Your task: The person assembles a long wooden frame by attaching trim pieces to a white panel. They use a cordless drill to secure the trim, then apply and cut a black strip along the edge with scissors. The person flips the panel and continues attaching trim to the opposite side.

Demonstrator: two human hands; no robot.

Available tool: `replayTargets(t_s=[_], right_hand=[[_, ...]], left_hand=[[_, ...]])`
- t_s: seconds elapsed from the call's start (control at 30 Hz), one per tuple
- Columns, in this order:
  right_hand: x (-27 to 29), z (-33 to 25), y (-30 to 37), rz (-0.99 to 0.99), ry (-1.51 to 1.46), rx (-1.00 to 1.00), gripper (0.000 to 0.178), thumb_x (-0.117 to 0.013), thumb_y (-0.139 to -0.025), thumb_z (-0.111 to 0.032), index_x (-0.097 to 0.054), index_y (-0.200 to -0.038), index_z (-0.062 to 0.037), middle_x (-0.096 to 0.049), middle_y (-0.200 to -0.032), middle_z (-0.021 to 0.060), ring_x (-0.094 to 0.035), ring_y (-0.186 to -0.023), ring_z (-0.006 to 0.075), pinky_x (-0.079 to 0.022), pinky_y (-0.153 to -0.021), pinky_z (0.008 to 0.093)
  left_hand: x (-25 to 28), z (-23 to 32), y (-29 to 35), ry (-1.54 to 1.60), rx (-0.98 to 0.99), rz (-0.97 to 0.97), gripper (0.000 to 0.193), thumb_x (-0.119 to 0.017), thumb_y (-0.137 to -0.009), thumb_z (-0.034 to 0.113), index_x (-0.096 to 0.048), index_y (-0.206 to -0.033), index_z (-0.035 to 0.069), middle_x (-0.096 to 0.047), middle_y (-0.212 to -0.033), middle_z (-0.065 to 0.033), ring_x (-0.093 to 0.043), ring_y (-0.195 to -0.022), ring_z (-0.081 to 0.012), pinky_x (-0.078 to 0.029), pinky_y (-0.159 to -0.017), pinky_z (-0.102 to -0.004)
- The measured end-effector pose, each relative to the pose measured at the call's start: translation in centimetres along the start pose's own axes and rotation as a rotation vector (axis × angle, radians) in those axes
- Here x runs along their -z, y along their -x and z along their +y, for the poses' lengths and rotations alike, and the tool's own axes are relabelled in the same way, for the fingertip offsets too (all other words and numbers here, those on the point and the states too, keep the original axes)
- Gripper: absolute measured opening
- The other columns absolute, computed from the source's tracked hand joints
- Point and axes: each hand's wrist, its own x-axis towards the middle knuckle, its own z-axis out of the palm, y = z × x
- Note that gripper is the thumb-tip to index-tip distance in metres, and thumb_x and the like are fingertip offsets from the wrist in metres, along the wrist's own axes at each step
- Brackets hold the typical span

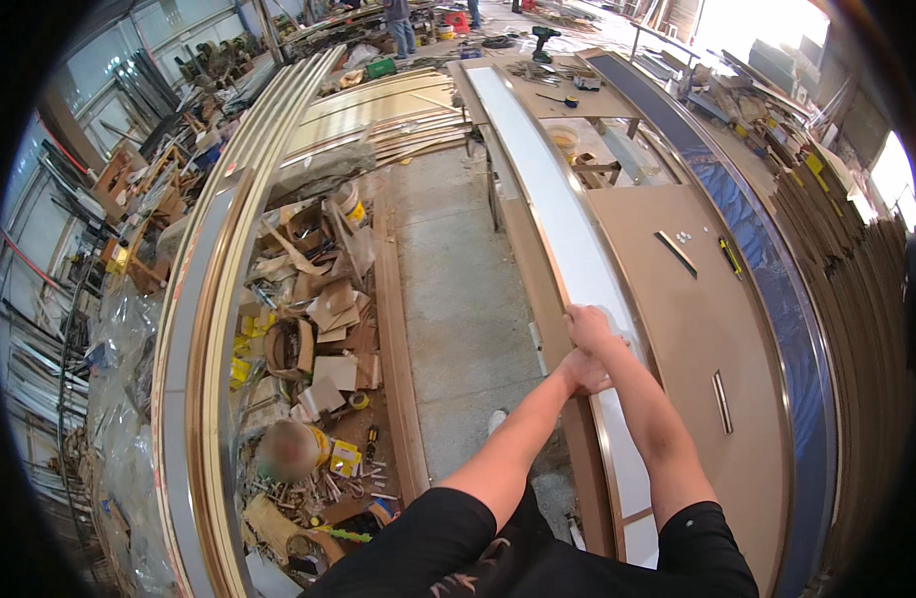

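Note:
A long, narrow panel with a pale white-blue face (533, 159) and metallic edges runs away from me along a brown worktop (645, 239). My right hand (589, 327) is closed at the panel's left edge. Just nearer to me, my left hand (582, 373) lies over the same edge, its fingers curled and partly covered by my right wrist. The two hands nearly touch. What the fingers of either hand hold is too small or hidden to make out.
On the worktop lie a dark-and-light strip (676, 253), a yellow-black utility knife (729, 257) and a short metal bar (722, 402). Beyond stands a cordless drill (544, 44). A blue-covered panel (767, 234) borders the right. Long profiles (224, 289) and cluttered scraps (328, 309) occupy the left.

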Motion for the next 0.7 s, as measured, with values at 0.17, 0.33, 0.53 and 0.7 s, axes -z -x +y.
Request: replayTargets(t_s=[0.17, 0.33, 0.53, 0.7], right_hand=[[-0.2, 1.6, 0.4, 0.016, 0.033, -0.042, 0.025, -0.055, -0.092, -0.024, -0.069, -0.096, -0.0039, -0.071, -0.092, 0.0201, -0.066, -0.095, 0.0382, -0.051, -0.087, 0.049], [-0.3, -0.3, 0.0, 0.045, 0.003, -0.027, 0.026, -0.054, -0.092, -0.024, -0.07, -0.099, -0.0045, -0.072, -0.091, 0.0201, -0.067, -0.096, 0.0376, -0.051, -0.089, 0.0477], [-0.6, -0.3, 2.3, 0.067, -0.012, -0.003, 0.028, -0.053, -0.09, -0.021, -0.071, -0.105, -0.005, -0.072, -0.096, 0.0207, -0.067, -0.098, 0.037, -0.052, -0.091, 0.047], [-1.3, 0.7, 8.0, 0.062, -0.06, -0.009, 0.028, -0.053, -0.089, -0.018, -0.071, -0.105, -0.0056, -0.072, -0.097, 0.0215, -0.068, -0.096, 0.0378, -0.053, -0.089, 0.0472]], left_hand=[[1.7, 13.9, 0.9, 0.578, 0.165, -0.183, 0.055, -0.056, -0.092, 0.031, -0.052, -0.137, 0.001, -0.049, -0.145, -0.02, -0.039, -0.137, -0.0392, -0.029, -0.116, -0.0476], [-7.0, 30.0, 7.2, 0.31, 0.22, -0.022, 0.051, -0.044, -0.095, 0.023, -0.05, -0.143, 0.007, -0.044, -0.152, -0.0116, -0.029, -0.146, -0.0315, -0.015, -0.123, -0.0469], [-9.2, 30.3, 8.3, 0.251, 0.236, -0.157, 0.051, -0.043, -0.093, 0.023, -0.051, -0.141, 0.007, -0.045, -0.151, -0.0106, -0.029, -0.147, -0.0309, -0.013, -0.123, -0.049], [-10.4, 29.4, 7.8, 0.147, 0.111, -0.057, 0.049, -0.047, -0.091, 0.026, -0.057, -0.135, 0.007, -0.052, -0.144, -0.0117, -0.036, -0.142, -0.0312, -0.018, -0.121, -0.0505]])
